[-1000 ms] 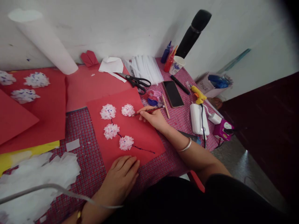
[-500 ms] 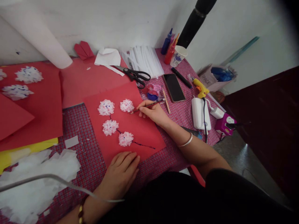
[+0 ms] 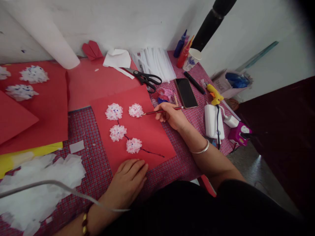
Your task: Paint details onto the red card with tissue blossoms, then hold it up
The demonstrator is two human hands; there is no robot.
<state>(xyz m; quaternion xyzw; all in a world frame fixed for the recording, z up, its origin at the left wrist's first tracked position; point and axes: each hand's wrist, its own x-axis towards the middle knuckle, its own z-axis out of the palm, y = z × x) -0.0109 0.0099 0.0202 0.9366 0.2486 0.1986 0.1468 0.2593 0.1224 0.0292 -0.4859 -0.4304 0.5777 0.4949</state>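
Observation:
A red sheet of paper (image 3: 147,131) lies on the checked tablecloth, with several fluffy pink-and-white paper flowers on it. A dark painted line joins some flowers and runs on toward the lower right. My right hand (image 3: 169,115) pinches a thin paintbrush (image 3: 157,111), its tip at the lower right edge of the upper right flower (image 3: 136,110). My left hand (image 3: 130,178) rests flat on the sheet's near edge, fingers stretched out. Beyond my right hand is a clear palette (image 3: 164,95) with red, pink and blue paint, partly covered by the hand.
Black-handled scissors (image 3: 147,79), a phone (image 3: 186,92), a black marker (image 3: 194,82) and paint bottles (image 3: 182,55) beside a paper cup (image 3: 192,59) lie farther back. A yellow glue gun (image 3: 214,94) and power bank (image 3: 214,121) stand right. White tissue (image 3: 41,186) and a grey cable (image 3: 49,183) are left.
My right hand has shifted right and slightly up over the sheet, with the brush now lying flatter and its tip beside the upper right flower. My left hand stays in place.

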